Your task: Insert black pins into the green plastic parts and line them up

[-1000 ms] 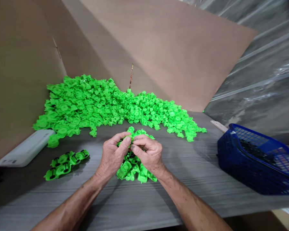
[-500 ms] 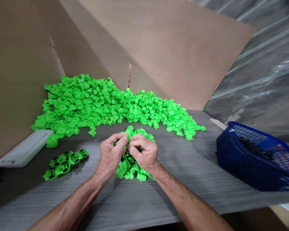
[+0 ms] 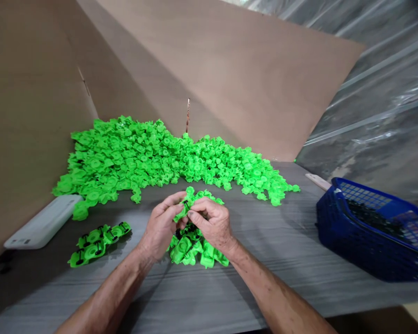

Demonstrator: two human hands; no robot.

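Between my two hands is a bright green plastic toy car body (image 3: 181, 212) with a black wheel axle (image 3: 186, 204) on the side facing me. My left hand (image 3: 162, 227) pinches the body from the left. Fingers closed, my right hand (image 3: 212, 222) grips at its right edge near the axle; the fingertips partly hide the contact. Under both hands lies a small heap of green car bodies (image 3: 193, 250), some with black parts among them. A few car bodies fitted with black axles (image 3: 94, 248) are lined up on the table to the left.
A long pile of green bodies (image 3: 153, 157) runs along the back against wooden boards (image 3: 237, 79). At the left lies a white power-bank-like box (image 3: 43, 222). A blue basket (image 3: 351, 236) with black parts (image 3: 372, 218) stands at the right, beside a pale flat object (image 3: 318, 181).
The car body between my hands has tilted so its black axle now shows, and my left fingers have opened a little away from my right ones. The view has shifted slightly.
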